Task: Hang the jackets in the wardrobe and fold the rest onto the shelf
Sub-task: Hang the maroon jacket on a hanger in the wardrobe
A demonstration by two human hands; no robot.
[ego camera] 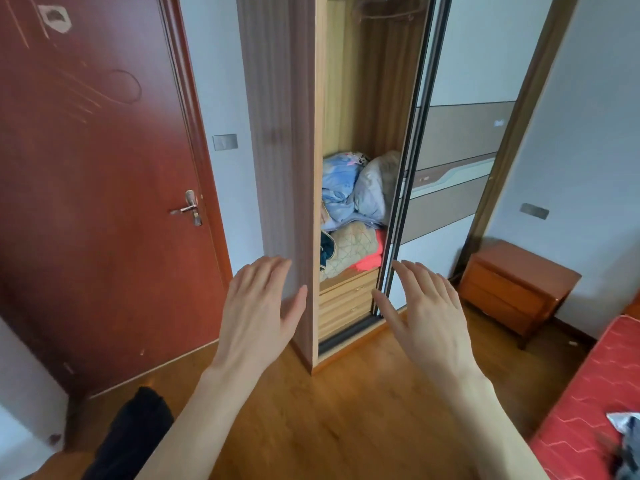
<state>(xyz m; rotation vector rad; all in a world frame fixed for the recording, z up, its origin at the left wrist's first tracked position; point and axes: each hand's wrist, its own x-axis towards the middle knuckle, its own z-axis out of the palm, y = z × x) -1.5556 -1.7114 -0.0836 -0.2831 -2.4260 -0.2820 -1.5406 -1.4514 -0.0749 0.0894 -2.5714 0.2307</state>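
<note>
The wardrobe (pixel 277 133) stands ahead with its sliding door (pixel 450 140) pushed partly right, leaving a narrow opening. Inside, empty hangers (pixel 384 8) hang at the top, and bundled bedding (pixel 356 192) is piled over a quilted blanket (pixel 353 251) on the shelf above drawers (pixel 346 299). My left hand (pixel 259 306) is held out flat in front of the wardrobe's side panel, fingers straight, holding nothing. In front of the sliding door's edge, my right hand (pixel 429 306) is spread, also holding nothing. Some clothing (pixel 627 445) lies on the red mattress (pixel 581 393) at the lower right.
A red-brown room door (pixel 86 185) is closed on the left. A wooden bedside cabinet (pixel 516 289) stands right of the wardrobe. A dark garment or bag (pixel 135 434) lies on the wooden floor (pixel 329 410) at the lower left.
</note>
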